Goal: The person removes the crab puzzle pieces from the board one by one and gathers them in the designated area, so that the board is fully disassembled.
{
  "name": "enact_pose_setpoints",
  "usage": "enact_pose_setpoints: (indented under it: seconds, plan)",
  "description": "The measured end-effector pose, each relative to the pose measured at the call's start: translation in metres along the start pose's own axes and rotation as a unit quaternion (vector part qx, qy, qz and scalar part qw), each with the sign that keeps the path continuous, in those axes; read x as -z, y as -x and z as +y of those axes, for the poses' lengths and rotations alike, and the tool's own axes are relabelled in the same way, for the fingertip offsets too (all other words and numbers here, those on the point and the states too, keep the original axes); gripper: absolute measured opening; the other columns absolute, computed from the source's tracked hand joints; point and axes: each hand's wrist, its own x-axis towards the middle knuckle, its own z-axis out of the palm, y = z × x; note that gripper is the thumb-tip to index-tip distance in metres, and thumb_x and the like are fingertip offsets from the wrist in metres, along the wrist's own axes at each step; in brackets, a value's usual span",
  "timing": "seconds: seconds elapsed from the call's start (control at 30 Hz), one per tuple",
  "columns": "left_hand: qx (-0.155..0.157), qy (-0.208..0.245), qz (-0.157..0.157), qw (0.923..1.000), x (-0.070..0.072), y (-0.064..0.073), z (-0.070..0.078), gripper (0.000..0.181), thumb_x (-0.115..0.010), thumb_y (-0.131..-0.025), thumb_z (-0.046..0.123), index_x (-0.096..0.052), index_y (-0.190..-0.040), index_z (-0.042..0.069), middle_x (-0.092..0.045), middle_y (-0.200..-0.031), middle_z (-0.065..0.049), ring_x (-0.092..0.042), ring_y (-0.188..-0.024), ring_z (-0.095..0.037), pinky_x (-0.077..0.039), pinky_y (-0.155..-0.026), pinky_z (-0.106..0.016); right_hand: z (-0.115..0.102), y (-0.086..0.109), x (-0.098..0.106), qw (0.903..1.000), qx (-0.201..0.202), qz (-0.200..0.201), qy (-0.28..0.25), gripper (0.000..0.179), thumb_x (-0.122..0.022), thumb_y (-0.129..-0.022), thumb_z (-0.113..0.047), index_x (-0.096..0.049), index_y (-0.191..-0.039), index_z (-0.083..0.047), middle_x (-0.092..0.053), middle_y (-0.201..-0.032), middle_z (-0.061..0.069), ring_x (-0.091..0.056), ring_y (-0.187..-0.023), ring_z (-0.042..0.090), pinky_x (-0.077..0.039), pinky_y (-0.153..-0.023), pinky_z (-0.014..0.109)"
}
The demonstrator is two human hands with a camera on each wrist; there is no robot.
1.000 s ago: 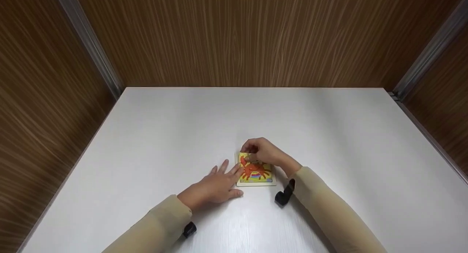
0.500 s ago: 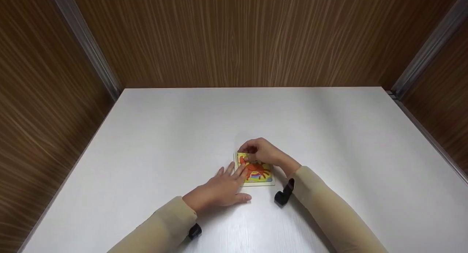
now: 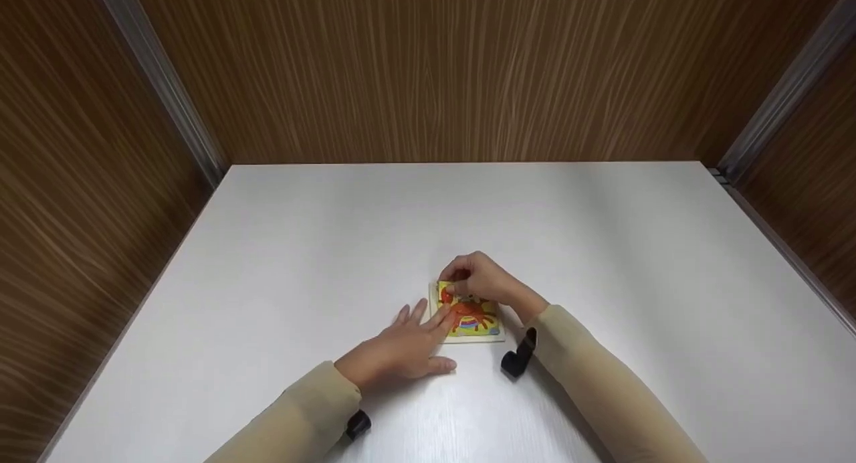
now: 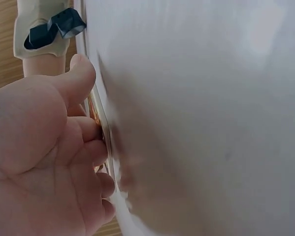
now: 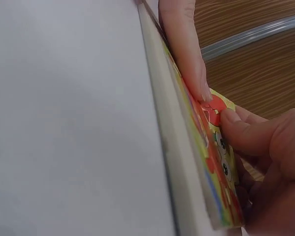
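right grip [image 3: 487,278] pinches crab puzzle [image 3: 476,320] at far edge

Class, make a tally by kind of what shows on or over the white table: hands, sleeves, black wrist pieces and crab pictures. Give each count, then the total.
Left hand and right hand: 2
Left sleeve and right sleeve: 2
Left black wrist piece and right black wrist piece: 2
Crab picture: 1
Total: 7
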Motion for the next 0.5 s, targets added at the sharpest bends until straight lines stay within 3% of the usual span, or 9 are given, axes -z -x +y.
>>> enact_pose_setpoints:
  seconds: [0.33, 0.5]
  plan:
    - [0.008, 0.012, -0.008, 0.9999, 0.0048, -0.0019, 0.0001, 0.080, -0.046, -0.090, 0.056, -0.014, -0.150, 0.014, -0.007, -0.155, 0.000, 0.004, -0.139, -0.034, 0.000, -0.110, -0.049, -0.0017, 0.0010, 0.0030, 0.9995, 0.019, 0.005, -0.026, 0.016, -0.064, -0.084, 0.002, -0.071, -0.097, -0.005, -0.066, -0.090, 0.008, -0.054, -0.079, 0.021, -0.048, -0.067, 0.026]
    - [0.011, 0.008, -0.002, 0.9999, 0.0074, -0.0025, 0.0046, 0.077, -0.044, -0.091, 0.056, -0.019, -0.149, 0.012, -0.013, -0.154, -0.002, 0.001, -0.140, -0.034, -0.003, -0.111, -0.048, 0.0031, -0.0024, 0.0028, 0.9994, 0.020, 0.001, -0.027, 0.017, -0.064, -0.084, 0.002, -0.072, -0.094, -0.009, -0.065, -0.088, 0.005, -0.054, -0.078, 0.019, -0.048, -0.067, 0.026]
